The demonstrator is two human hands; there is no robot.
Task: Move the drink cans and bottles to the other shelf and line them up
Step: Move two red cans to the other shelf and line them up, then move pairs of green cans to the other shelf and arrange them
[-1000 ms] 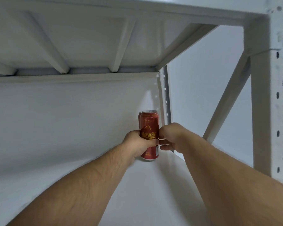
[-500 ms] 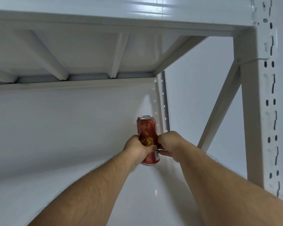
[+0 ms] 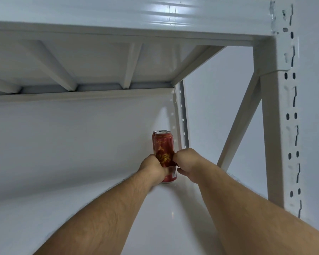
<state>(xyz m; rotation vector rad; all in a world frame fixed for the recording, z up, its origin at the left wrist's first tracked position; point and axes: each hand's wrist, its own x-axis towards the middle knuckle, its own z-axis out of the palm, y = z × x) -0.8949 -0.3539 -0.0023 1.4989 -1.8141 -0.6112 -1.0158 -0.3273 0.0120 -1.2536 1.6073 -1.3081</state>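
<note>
Red drink can stands upright on the white shelf, top up; left hand and right hand clamp its sides, fingers curled

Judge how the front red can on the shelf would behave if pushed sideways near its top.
The front red can is tall and narrow, so it would probably tip rather than slide. Its round body would likely roll once down. The glossy white shelf looks smooth, so a low push should slide it.
</note>
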